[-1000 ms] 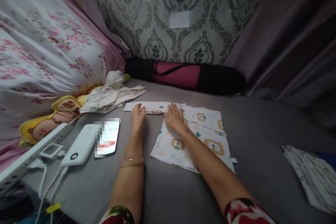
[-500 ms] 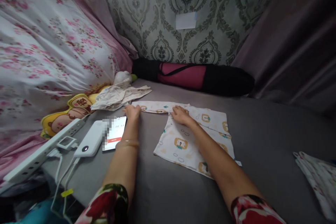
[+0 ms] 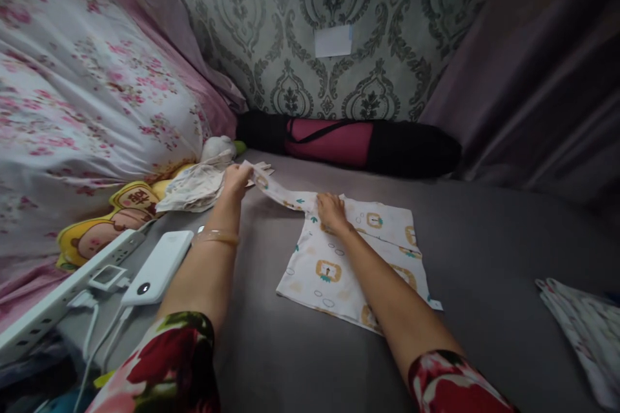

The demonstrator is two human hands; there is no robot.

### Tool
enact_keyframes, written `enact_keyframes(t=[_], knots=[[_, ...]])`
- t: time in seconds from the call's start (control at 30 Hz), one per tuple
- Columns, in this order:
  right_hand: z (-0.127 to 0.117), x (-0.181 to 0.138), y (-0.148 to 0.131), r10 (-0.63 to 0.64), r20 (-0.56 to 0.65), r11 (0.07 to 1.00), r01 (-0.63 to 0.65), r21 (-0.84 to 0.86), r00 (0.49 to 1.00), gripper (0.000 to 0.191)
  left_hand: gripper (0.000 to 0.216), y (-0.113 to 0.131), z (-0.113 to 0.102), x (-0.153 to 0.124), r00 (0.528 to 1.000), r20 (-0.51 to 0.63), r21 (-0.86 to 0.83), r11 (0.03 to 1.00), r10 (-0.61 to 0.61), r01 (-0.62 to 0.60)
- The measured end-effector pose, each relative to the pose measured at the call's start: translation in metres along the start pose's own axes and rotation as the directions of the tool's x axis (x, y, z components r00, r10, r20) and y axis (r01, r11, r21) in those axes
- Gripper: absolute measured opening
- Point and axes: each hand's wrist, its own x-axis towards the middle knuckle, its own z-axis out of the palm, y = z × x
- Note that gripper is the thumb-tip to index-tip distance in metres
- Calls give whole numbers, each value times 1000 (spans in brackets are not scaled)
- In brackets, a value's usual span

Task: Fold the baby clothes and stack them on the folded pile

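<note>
A small white shirt (image 3: pixel 303 264) with orange lion faces and green leaf prints lies spread on the grey sheet. My left hand (image 3: pixel 236 181) is closed on the cuff of its long sleeve (image 3: pixel 278 190), which rises off the sheet and slants up toward my fingers. At the shoulder, where the sleeve meets the body, my right hand (image 3: pixel 331 210) is closed on the fabric with curled fingers. Its fingertips are partly hidden. My right forearm crosses over the shirt's body and covers part of it.
Crumpled pale cloth (image 3: pixel 194 188) lies behind my left hand. A white power bank (image 3: pixel 157 268) with cables and a power strip (image 3: pixel 72 290) are at the left, near a yellow plush toy (image 3: pixel 101 235). A black-and-pink long bag (image 3: pixel 334 142) lines the wall; folded cloth (image 3: pixel 581 329) sits right.
My left hand has lifted the sleeve's cuff up and away from me. My right hand stays near the shoulder, its fingers more curled. My left arm now covers most of the phone.
</note>
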Motion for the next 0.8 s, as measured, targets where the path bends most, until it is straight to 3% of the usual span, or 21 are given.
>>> enact_keyframes(t=[0.07, 0.13, 0.27, 0.37, 0.5, 0.57, 0.63, 0.73, 0.8], knots=[[3, -3, -1, -10, -29, 1000, 10, -22, 1000, 36, 15, 27, 11, 4, 998, 31, -258, 964, -53, 59], [6, -6, -2, -28, -52, 999, 26, -36, 998, 38, 15, 52, 23, 2, 995, 98, -476, 878, -1, 48], [9, -13, -6, -57, -82, 997, 53, -52, 995, 50, 16, 82, 50, -16, 961, 218, -662, 749, 168, 19], [12, -15, -10, -53, -101, 996, 45, -76, 994, 57, 19, 91, 72, -44, 930, 269, -679, 734, 249, 0], [8, -13, -12, -55, -117, 997, 48, -64, 992, 55, 16, 97, 99, -90, 910, 296, -604, 795, 291, -58], [1, -10, -9, -53, -43, 998, 53, 17, 998, 45, 12, 98, 110, -113, 907, 277, -548, 828, 318, -123], [-11, -10, 0, -19, 31, 978, 12, 210, 999, 34, 10, 98, 121, -132, 901, 240, -493, 845, 362, -208], [-33, -19, 25, 152, 66, 803, -162, 574, 986, 31, 11, 92, 136, -158, 862, 271, -443, 851, 428, -283], [-49, -32, 48, 241, 123, 646, -253, 720, 963, 43, 18, 83, 144, -172, 776, 414, -427, 854, 477, -297]])
